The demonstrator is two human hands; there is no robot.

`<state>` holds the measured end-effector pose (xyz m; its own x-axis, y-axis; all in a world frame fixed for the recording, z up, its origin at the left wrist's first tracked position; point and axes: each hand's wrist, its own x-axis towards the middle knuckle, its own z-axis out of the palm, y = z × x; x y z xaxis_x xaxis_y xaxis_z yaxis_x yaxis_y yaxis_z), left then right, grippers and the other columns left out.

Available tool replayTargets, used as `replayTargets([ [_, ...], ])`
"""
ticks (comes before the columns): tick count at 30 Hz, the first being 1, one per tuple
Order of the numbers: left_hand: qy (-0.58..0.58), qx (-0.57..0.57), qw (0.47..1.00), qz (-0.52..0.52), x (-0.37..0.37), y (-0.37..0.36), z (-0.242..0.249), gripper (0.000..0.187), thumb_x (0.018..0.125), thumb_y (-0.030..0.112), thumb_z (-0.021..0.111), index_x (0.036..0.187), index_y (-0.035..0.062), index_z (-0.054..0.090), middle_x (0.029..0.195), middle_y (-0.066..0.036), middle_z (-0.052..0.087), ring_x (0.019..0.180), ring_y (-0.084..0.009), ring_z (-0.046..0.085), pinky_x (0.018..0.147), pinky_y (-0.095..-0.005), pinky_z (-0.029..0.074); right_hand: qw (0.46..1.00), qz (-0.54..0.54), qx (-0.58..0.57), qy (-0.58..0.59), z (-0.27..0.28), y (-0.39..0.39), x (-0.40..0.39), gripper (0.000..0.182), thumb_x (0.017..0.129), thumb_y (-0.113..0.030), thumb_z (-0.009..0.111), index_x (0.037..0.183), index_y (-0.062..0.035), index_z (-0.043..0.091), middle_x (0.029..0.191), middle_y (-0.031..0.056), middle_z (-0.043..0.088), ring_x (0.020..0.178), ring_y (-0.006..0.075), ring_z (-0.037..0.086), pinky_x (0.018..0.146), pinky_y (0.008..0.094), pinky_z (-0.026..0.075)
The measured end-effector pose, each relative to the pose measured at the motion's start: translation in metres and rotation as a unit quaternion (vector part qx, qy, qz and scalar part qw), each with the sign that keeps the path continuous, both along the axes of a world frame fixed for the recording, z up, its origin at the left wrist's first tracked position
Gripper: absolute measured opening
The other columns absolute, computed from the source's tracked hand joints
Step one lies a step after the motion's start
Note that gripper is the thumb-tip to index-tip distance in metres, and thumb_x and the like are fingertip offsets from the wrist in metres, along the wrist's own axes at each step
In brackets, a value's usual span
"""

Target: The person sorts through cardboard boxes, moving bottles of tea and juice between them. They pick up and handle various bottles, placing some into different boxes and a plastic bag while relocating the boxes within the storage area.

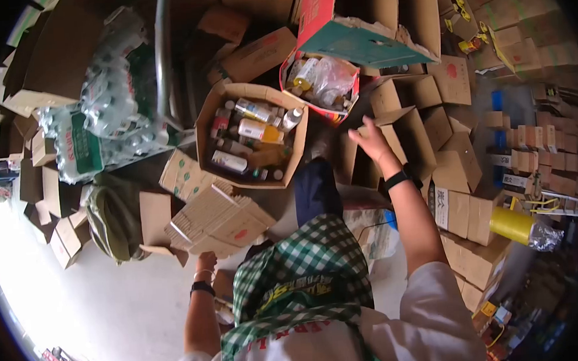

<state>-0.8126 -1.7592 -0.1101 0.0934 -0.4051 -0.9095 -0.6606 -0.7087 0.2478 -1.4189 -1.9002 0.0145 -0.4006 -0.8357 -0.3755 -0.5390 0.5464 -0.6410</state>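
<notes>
Reaching up and forward, the right hand (368,138) is spread with its fingers loose, grasping nothing; it hovers over the edge of an empty brown carton (403,139) just right of centre. A black band sits on that wrist. Up and to its left, close but apart from it, stands a red-rimmed box (288,80) with bottles and a clear plastic bag inside. Further left, beside that, is the open carton of bottles (214,115), packed with mixed bottles lying on their sides, one with a yellow body.

The left hand (207,260) is low, at the underside of a flattened stack of cardboard (218,219) that juts out tilted; whether it grips the stack or only touches it cannot be told, as the fingers are hidden. This wrist also bears a dark band.

Between the two arms hang a green checked apron (302,267) and a dark trouser leg. Room is tight ahead: cartons crowd every side of the right hand, stacked boxes rising to the right, with a yellow roll (513,224) lying among them. To the left, shrink-wrapped bottle packs (105,93) lean on more cardboard, and a metal pole (163,55) stands beside them. The only open ground is the pale floor (97,308) at lower left.
</notes>
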Motion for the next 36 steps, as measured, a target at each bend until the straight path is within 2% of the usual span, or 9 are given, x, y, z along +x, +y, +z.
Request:
replayTargets([
  [1,0.041,-0.027,0.976,0.212,-0.048,-0.021,0.027,0.017,0.077,0.017,0.054,0.092,0.0075,0.059,0.075,-0.004,0.061,0.068,-0.0132,0.058,0.050,-0.0259,0.043,0.985,-0.105,-0.118,-0.071,-0.005,-0.038,-0.009,0.082,0.068,-0.045,0.067,0.127,0.0010,0.032,0.130,0.0234,0.032,0.116,0.0325,0.039,0.091,0.0399,0.037],
  [3,0.115,-0.073,0.956,0.258,-0.091,-0.038,0.037,0.027,0.079,0.021,0.055,0.102,0.0070,0.055,0.078,-0.001,0.060,0.069,-0.0111,0.057,0.055,-0.0236,0.041,0.840,-0.309,-0.151,-0.420,0.070,-0.098,-0.019,0.110,0.062,-0.057,0.067,0.133,0.0028,0.007,0.136,0.0245,0.015,0.118,0.0348,0.033,0.094,0.0449,0.034],
  [6,0.122,-0.071,0.957,0.255,-0.149,-0.061,0.036,0.029,0.081,0.026,0.055,0.102,0.0066,0.055,0.081,-0.003,0.061,0.071,-0.0108,0.057,0.057,-0.0246,0.042,0.693,-0.389,-0.168,-0.583,0.099,-0.170,-0.064,0.123,0.058,-0.063,0.065,0.132,-0.0007,-0.012,0.139,0.0211,0.003,0.123,0.0413,0.021,0.099,0.0515,0.026],
  [10,0.082,0.006,0.972,0.221,-0.234,-0.094,0.013,0.025,0.081,0.024,0.054,0.099,0.0066,0.057,0.079,-0.004,0.062,0.068,-0.0132,0.058,0.057,-0.0257,0.045,0.630,-0.372,-0.189,-0.655,0.081,-0.188,-0.107,0.068,0.070,-0.047,0.064,0.121,-0.0117,0.038,0.123,0.0153,0.040,0.109,0.0332,0.042,0.092,0.0537,0.033],
  [13,0.170,-0.125,0.972,-0.101,-0.301,-0.134,0.000,0.019,0.081,0.021,0.052,0.087,0.0040,0.058,0.082,-0.006,0.061,0.070,-0.0146,0.059,0.060,-0.0294,0.046,0.507,-0.365,-0.167,-0.763,0.110,-0.181,-0.147,0.035,0.080,-0.034,0.058,0.104,-0.0083,0.054,0.100,0.0136,0.058,0.097,0.0324,0.052,0.091,0.0545,0.035],
  [16,0.137,-0.231,0.953,-0.137,-0.394,-0.211,0.039,0.017,0.083,0.012,0.049,0.092,0.0019,0.059,0.082,-0.008,0.061,0.073,-0.0149,0.057,0.066,-0.0287,0.046,0.551,-0.472,-0.159,-0.670,0.168,-0.188,-0.197,0.078,0.077,-0.048,0.055,0.122,0.0095,0.028,0.122,0.0273,0.037,0.116,0.0398,0.036,0.097,0.0532,0.030],
  [18,0.220,-0.207,0.953,0.017,-0.438,-0.252,0.058,0.025,0.079,0.023,0.054,0.093,0.0029,0.059,0.080,-0.012,0.061,0.074,-0.0202,0.059,0.068,-0.0308,0.046,0.671,-0.397,-0.113,-0.616,0.178,-0.189,-0.243,0.085,0.080,-0.057,0.040,0.118,0.0179,0.029,0.123,0.0298,0.036,0.119,0.0386,0.034,0.100,0.0448,0.029],
  [24,0.247,-0.206,0.946,0.048,-0.470,-0.283,0.065,0.025,0.077,0.024,0.057,0.092,0.0040,0.059,0.081,-0.013,0.061,0.080,-0.0264,0.059,0.072,-0.0333,0.045,0.710,-0.380,0.043,-0.591,0.150,-0.168,-0.304,0.089,0.071,-0.065,0.047,0.114,0.0115,0.038,0.108,0.0309,0.049,0.099,0.0400,0.051,0.084,0.0475,0.044],
  [36,0.024,-0.146,0.976,-0.162,-0.348,-0.209,0.049,0.025,0.077,0.026,0.054,0.086,0.0048,0.062,0.077,-0.011,0.062,0.075,-0.0253,0.059,0.068,-0.0332,0.047,0.569,-0.441,-0.107,-0.686,0.102,-0.138,-0.263,0.034,0.085,-0.024,0.042,0.101,0.0031,0.054,0.100,0.0166,0.059,0.094,0.0337,0.056,0.072,0.0411,0.053],
])
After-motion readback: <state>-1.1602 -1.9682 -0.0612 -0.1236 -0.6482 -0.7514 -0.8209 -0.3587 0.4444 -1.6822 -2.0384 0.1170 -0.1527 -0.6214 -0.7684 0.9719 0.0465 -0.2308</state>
